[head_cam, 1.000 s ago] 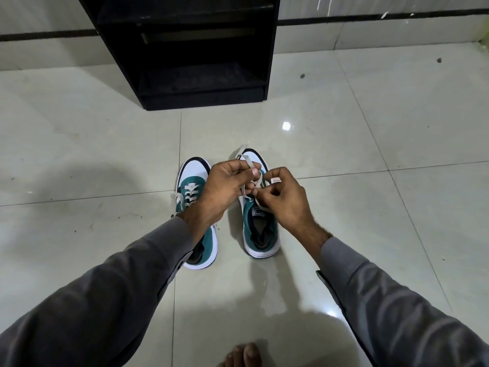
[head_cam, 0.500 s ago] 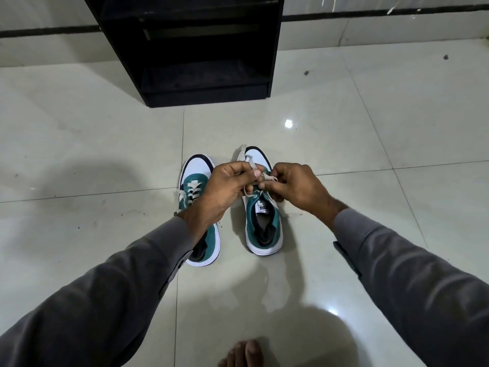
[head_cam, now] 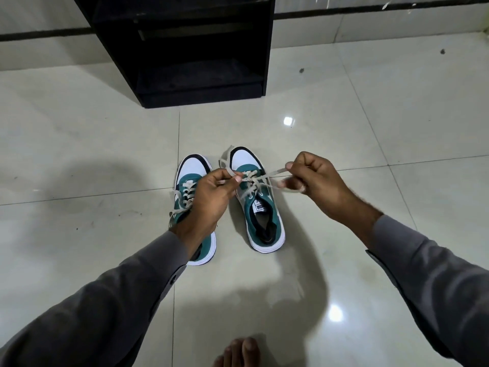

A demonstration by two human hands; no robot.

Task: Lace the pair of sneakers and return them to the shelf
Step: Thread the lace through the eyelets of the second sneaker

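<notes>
Two green-and-white sneakers stand side by side on the tiled floor, toes pointing away from me. The left sneaker (head_cam: 190,172) has its pale lace threaded; my left forearm covers its heel. Over the right sneaker (head_cam: 260,215), a pale lace (head_cam: 254,179) crosses at the upper eyelets. My left hand (head_cam: 211,197) pinches one end of this lace above the tongue. My right hand (head_cam: 315,178) grips the other end, stretched out to the right of the shoe.
A black open shelf unit (head_cam: 190,49) stands on the floor against the wall, straight beyond the shoes. My bare toes (head_cam: 238,353) show at the bottom edge. Glossy tiles (head_cam: 370,133) surround the shoes.
My right hand has pulled away to the right, drawing the lace taut across the right sneaker. My left hand has stayed almost in place over the shoe.
</notes>
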